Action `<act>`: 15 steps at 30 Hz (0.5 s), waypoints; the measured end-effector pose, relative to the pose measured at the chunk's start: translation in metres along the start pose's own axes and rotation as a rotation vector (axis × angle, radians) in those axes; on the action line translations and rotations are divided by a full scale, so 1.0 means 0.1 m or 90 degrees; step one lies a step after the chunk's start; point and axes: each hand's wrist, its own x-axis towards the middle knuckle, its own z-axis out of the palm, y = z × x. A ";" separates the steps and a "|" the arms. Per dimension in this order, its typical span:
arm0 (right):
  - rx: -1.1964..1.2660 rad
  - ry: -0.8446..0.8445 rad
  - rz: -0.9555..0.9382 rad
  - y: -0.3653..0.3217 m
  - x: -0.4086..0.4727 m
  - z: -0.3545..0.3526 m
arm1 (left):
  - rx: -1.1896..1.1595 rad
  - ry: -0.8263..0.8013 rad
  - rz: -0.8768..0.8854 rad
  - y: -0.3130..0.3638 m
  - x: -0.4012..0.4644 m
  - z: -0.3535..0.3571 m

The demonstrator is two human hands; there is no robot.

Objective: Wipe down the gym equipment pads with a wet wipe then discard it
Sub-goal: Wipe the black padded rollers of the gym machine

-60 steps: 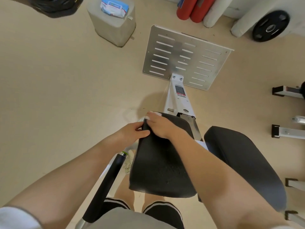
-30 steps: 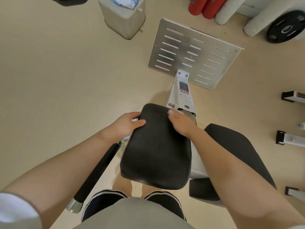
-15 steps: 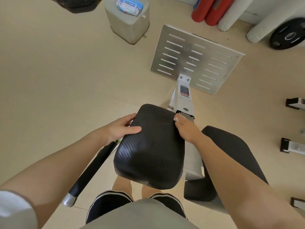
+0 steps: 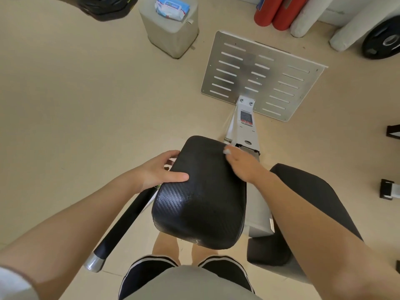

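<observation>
A black textured pad point(image 4: 201, 198) of a white gym machine fills the middle of the head view. My left hand point(image 4: 160, 169) grips its left edge, thumb lying on top. My right hand point(image 4: 242, 163) presses on the pad's far right corner, and a small bit of white wet wipe point(image 4: 227, 151) shows at its fingertips. Most of the wipe is hidden under the hand. A second black pad point(image 4: 311, 191) lies to the right, partly behind my right forearm.
A slotted metal footplate point(image 4: 262, 76) lies on the floor ahead. A grey bin point(image 4: 171, 29) with a wipes pack point(image 4: 172, 6) on top stands at the far left. Red and white foam rollers point(image 4: 281, 11) and a weight plate point(image 4: 383, 40) line the back. A black handle bar point(image 4: 123, 221) sticks out at lower left.
The pad has tilted so its top surface faces me. My right hand slid with the wipe from the pad's far left corner to its far right corner. My left hand keeps hold of the left edge.
</observation>
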 end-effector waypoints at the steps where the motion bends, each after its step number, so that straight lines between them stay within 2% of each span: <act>1: -0.007 0.007 0.059 0.07 -0.04 -0.02 | 0.011 0.012 0.007 0.02 -0.01 0.00; 3: -0.018 0.023 0.094 -0.02 -0.03 0.00 | 0.009 0.024 0.024 0.03 -0.02 0.01; 7: -0.030 -0.031 -0.107 -0.69 0.09 0.19 | -0.027 0.008 0.027 -0.02 -0.04 0.00; 10: -0.028 -0.113 -0.179 -0.90 0.15 0.30 | -0.049 0.023 0.015 -0.07 -0.05 0.01; 13: 0.013 -0.088 -0.176 -0.70 0.11 0.20 | -0.078 0.010 0.011 -0.09 -0.05 0.01; 15: 0.012 -0.039 -0.102 -0.38 0.09 0.09 | -0.059 0.008 0.015 -0.09 -0.06 0.00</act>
